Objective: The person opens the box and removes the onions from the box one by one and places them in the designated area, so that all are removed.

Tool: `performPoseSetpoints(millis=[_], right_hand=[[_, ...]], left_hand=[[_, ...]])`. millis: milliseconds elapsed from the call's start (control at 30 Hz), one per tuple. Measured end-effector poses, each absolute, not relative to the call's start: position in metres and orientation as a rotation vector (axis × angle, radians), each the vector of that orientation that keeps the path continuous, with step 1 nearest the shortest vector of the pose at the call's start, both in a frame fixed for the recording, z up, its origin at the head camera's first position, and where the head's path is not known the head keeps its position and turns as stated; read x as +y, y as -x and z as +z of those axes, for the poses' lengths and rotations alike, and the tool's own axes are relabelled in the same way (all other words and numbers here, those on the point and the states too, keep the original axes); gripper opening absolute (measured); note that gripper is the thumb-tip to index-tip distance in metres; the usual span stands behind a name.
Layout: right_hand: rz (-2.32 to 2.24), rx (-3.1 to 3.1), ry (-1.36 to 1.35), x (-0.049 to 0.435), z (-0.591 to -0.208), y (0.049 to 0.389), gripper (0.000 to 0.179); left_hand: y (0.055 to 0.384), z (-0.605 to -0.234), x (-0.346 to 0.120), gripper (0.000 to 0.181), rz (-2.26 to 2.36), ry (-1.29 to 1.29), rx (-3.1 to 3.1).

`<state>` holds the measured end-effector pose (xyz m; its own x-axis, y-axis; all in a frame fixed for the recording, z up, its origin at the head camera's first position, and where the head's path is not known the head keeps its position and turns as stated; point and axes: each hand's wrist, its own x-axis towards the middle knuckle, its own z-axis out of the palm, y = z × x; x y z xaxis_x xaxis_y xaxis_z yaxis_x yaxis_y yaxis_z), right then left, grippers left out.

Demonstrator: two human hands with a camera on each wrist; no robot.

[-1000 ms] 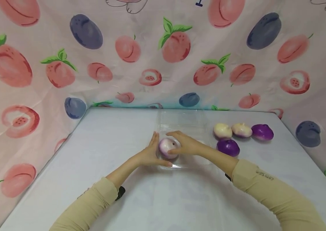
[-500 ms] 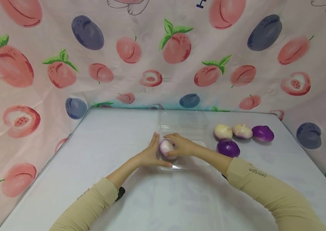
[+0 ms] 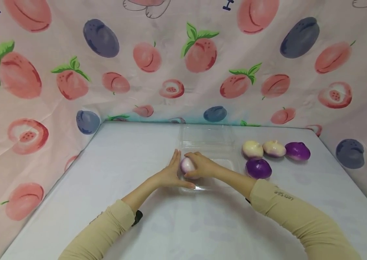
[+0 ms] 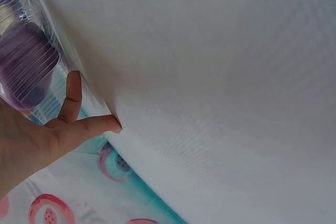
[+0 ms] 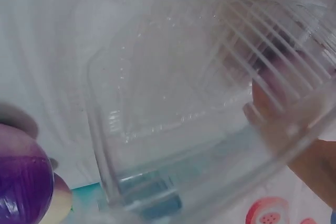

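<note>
A clear plastic box point(image 3: 224, 164) lies with its lid point(image 3: 204, 134) folded open toward the back. My right hand point(image 3: 205, 167) curls round a white-and-purple turnip point(image 3: 188, 164) in the box's left part, fingers at its far side and thumb at its near side. My left hand point(image 3: 167, 177) is spread along the box's left side, fingers pointing back and thumb along the front edge. In the left wrist view, purple and cream shapes show through the ribbed wall point(image 4: 29, 59). The right wrist view shows the turnip point(image 5: 281, 85) blurred behind the ribbed plastic.
Right of the box stand two cream turnips point(image 3: 252, 149) point(image 3: 274, 148) and two dark purple ones point(image 3: 297, 151) point(image 3: 258, 168), grouped close together. A white cloth covers the table point(image 3: 131, 151). A fruit-print curtain point(image 3: 157, 32) rises behind and at both sides.
My right hand has shifted a little left and covers more of the turnip, hiding its dark spot. My left hand stays at the box. The head view has shifted slightly.
</note>
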<state>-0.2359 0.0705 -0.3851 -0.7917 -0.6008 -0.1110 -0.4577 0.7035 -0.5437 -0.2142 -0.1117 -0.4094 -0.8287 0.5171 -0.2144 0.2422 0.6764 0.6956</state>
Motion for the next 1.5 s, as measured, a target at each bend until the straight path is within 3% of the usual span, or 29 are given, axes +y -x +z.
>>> performPoseSetpoints(millis=[733,1500], right_hand=[[-0.826,2.722,0.784,0.084,-0.381,0.235,0.073],[-0.958,2.749,0.730,0.102,-0.376,0.208,0.078]], left_hand=[[0.214,-0.411,-0.110,0.135,0.940,-0.565,2.546],[0.213,-0.409,-0.110,0.134,0.930,-0.544,2.572]])
